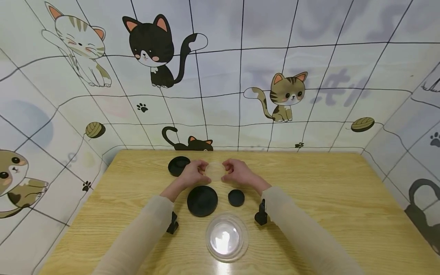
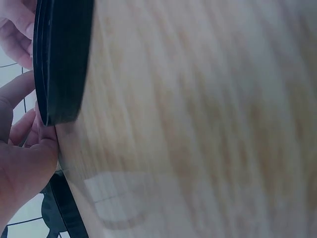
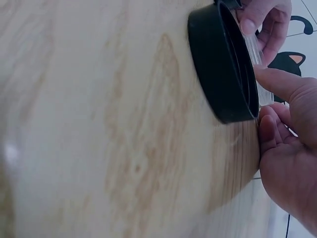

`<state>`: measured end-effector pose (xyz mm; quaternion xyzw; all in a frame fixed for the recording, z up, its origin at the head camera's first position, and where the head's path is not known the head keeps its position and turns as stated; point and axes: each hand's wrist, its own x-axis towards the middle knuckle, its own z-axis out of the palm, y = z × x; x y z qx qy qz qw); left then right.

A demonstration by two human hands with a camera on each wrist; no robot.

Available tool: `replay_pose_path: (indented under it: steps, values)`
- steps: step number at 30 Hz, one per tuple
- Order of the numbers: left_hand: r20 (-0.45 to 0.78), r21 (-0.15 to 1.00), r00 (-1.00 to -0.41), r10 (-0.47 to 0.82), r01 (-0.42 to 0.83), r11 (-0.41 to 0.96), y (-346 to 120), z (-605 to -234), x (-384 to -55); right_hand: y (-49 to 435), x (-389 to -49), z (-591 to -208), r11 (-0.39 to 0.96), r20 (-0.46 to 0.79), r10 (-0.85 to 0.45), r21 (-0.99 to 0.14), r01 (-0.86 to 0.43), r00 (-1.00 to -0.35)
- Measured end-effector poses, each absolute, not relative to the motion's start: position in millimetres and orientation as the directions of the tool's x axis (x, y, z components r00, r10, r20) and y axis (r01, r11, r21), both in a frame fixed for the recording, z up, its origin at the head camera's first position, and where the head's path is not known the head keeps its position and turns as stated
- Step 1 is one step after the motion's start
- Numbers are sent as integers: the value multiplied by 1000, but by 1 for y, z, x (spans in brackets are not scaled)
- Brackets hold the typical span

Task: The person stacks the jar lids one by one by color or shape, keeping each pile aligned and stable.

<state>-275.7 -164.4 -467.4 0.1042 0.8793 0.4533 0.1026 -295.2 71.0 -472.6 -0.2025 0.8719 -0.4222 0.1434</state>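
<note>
Toward the far edge of the table, my left hand (image 1: 195,173) and right hand (image 1: 238,172) hold a small clear round plastic container (image 1: 215,171) from opposite sides. Thumbs and fingers curl around its rim. In the right wrist view, part of the clear container's ridged side (image 3: 264,94) shows behind a black round dish. Close to the left hand lies a black round dish (image 1: 178,165). A larger black dish (image 1: 202,201) and a small black disc (image 1: 236,198) sit nearer, below the hands.
A large clear round container (image 1: 227,237) stands at the table's near middle, reflecting light. The wooden table (image 1: 326,191) meets a wall covering (image 1: 223,76) printed with cats at its far edge. Black wrist cameras (image 1: 261,214) hang below both sleeves.
</note>
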Motion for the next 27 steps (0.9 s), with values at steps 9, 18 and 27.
replay_pose_path:
  steps: [9,18,27]
  values:
    - [-78,824,-953,293,104,557,-160,-461,-274,78,-293,-465,518,-82,-460,-833,-193,-884]
    - [-31,804,-948,315,164,572,-156,-444,-264,92,-281,-448,500,-20,-477,-829,-252,-879]
    - [43,825,-936,350,231,515,-151,-421,-226,106,-255,-423,476,62,-530,-804,-357,-846]
